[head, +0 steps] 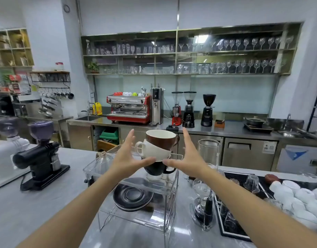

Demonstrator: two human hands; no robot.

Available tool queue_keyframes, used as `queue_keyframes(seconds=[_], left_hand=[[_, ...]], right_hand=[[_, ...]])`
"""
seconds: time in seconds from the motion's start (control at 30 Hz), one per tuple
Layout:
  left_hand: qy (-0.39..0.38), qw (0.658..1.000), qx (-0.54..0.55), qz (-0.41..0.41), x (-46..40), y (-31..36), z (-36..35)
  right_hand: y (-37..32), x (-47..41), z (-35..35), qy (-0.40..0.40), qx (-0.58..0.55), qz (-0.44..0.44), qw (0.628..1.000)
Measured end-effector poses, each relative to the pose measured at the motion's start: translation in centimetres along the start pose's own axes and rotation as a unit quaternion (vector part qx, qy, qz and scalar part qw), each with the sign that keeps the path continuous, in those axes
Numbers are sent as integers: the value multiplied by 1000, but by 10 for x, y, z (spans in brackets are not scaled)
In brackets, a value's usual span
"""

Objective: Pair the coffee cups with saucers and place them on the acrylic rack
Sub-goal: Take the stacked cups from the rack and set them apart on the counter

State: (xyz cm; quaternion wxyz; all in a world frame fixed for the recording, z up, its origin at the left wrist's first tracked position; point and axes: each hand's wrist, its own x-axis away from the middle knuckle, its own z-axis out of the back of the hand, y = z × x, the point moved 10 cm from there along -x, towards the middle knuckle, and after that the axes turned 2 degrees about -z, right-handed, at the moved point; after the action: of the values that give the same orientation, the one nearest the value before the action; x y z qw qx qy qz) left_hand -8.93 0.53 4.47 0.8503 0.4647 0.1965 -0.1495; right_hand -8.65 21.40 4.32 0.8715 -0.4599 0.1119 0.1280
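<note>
Counter [37, 208]: grey, I see a clear rack [136, 187] on it.
Room: coffee bar, red machine [128, 109] behind.
Hands: left hand [126, 156] and right hand [188, 158] spread, thumbs touching stacked cups [157, 149].

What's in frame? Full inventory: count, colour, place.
coffee cups: 3 stacked, brown over white over black, top of the rack, between both hands
acrylic rack: 1, clear, centre of the near counter
saucers: a small stack, black, lower rack shelf
hand grinder: 1, black, near counter left
siphon brewer: 1, clear glass, right of the rack
white cups: many, upturned, near counter far right
espresso machine: 1, red, back counter
grinders: 3, one red and two black, back counter
glassware: many, clear, wall shelves
left hand: open, thumb at the stack
right hand: open, thumb at the stack
</note>
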Motion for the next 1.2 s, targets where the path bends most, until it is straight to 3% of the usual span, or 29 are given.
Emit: queue_keyframes(seconds=[0.33, 0.87, 1.2], left_hand=[[-92, 990, 104, -5, -20, -19, -22], [-34, 990, 121, -69, -23, -7, -8], [-46, 978, 150, -138, -33, 70, -17]], right_hand=[[7, -14, -28, -30, -64, -21, 997], [-9, -17, -25, -3, -91, 20, 996], [-37, 1, 48, 52, -75, 49, 995]])
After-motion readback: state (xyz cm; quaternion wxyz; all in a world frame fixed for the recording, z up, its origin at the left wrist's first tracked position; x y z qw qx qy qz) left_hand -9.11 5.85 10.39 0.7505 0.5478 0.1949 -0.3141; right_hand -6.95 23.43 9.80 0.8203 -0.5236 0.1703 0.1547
